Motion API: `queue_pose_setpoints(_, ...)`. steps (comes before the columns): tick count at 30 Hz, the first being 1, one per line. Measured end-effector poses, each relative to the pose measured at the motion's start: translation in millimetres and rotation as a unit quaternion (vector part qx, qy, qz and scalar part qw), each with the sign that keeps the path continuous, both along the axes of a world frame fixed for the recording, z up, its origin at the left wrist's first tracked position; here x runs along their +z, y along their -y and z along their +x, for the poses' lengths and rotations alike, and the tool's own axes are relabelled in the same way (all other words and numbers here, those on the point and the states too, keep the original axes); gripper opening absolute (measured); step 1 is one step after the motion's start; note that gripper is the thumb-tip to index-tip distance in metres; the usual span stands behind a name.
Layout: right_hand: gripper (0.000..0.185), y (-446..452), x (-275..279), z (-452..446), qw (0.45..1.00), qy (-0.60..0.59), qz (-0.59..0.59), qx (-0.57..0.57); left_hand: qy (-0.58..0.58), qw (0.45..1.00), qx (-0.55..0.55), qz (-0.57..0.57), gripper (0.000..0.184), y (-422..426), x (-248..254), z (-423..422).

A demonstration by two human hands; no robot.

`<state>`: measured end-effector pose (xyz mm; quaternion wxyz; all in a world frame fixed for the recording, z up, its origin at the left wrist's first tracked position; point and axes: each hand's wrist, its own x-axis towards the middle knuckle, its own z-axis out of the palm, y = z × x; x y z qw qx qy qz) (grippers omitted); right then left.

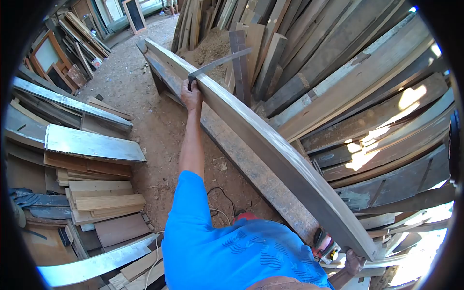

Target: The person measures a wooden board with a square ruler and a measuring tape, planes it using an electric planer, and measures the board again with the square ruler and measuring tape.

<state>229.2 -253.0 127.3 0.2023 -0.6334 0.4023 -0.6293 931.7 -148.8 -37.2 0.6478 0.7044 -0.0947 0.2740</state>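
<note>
A long wooden plank (270,140) stands on edge, running diagonally from the upper left to the lower right along a workbench (241,157). At the far part of the plank, my left hand (192,96) is closed around the dark stock of a try square (220,63). The square's metal blade lies across the plank's top edge and juts out past it to the right. My right hand (354,263) grips the near end of the plank at the lower right, partly hidden under it. A red power tool (321,244) sits beside the near end, only partly visible.
Many boards (338,96) lean and lie stacked along the right. On the left are piles of shorter planks (108,200) and a white-faced board (94,142). A cable (222,193) lies on the dirt floor (150,121). Framed panels stand far back.
</note>
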Motion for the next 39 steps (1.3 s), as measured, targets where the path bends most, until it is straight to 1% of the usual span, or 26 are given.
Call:
queue_pose_setpoints(1,0.071,0.2,1.1,0.4,1.000,-0.004,0.000,-0.004,-0.008,1.000,0.001,-0.003,0.018,0.0,-6.6,9.0)
queue_pose_setpoints(5,0.071,3.9,4.2,0.9,1.000,-0.016,0.006,-0.023,-0.045,0.999,0.002,0.000,0.019,-6.2,5.6,12.3)
queue_pose_setpoints(7,0.071,3.8,4.9,1.4,0.999,-0.022,0.008,-0.026,-0.045,0.999,-0.001,0.004,0.019,-7.1,8.1,15.7)
queue_pose_setpoints(8,0.071,4.5,5.6,2.6,0.999,-0.024,0.008,-0.027,-0.040,0.999,-0.005,0.004,0.024,-6.6,3.3,23.0)
queue_pose_setpoints(12,0.071,3.5,7.9,-0.4,0.999,-0.034,0.014,-0.032,-0.031,0.999,-0.015,-0.014,0.018,-5.5,12.0,18.8)
queue_pose_setpoints(18,0.071,5.1,10.6,-1.6,0.998,-0.038,0.019,-0.042,-0.037,0.999,0.012,0.004,0.020,-2.0,15.8,14.8)
queue_pose_setpoints(21,0.071,5.5,12.8,-1.6,0.998,-0.041,0.022,-0.046,-0.017,1.000,0.021,0.000,0.020,1.8,8.3,30.2)
queue_pose_setpoints(24,0.070,4.1,14.9,0.6,0.998,-0.047,0.020,-0.046,-0.073,0.996,0.040,0.008,0.021,-0.6,20.2,50.1)
queue_pose_setpoints(27,0.070,2.7,14.3,-1.6,0.997,-0.055,0.024,-0.045,-0.100,0.995,0.025,-0.004,0.022,-5.6,28.1,68.8)
queue_pose_setpoints(28,0.070,1.6,14.2,-2.4,0.997,-0.057,0.025,-0.046,-0.082,0.995,0.040,0.026,0.022,-7.2,27.1,71.5)
queue_pose_setpoints(39,0.070,2.2,18.7,-1.3,0.996,-0.065,0.027,-0.050,-0.043,0.998,0.021,0.032,0.022,-9.3,13.4,86.1)
